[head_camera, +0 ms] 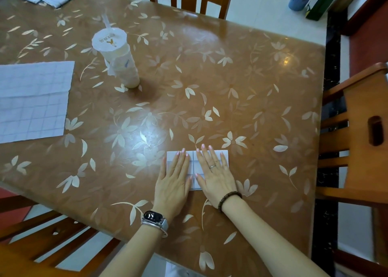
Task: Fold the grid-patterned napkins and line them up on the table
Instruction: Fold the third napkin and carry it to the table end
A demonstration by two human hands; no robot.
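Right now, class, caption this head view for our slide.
Left hand and right hand press a folded napkin flat on the floral table.

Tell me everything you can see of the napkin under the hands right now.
The folded napkin is a small white rectangle of thin, papery-looking material with a pale grid of lines. It lies flat close to the near edge of the table. The left hand presses flat on its left part and the right hand on its right. Only its far edge, far corners and a strip between the hands show.
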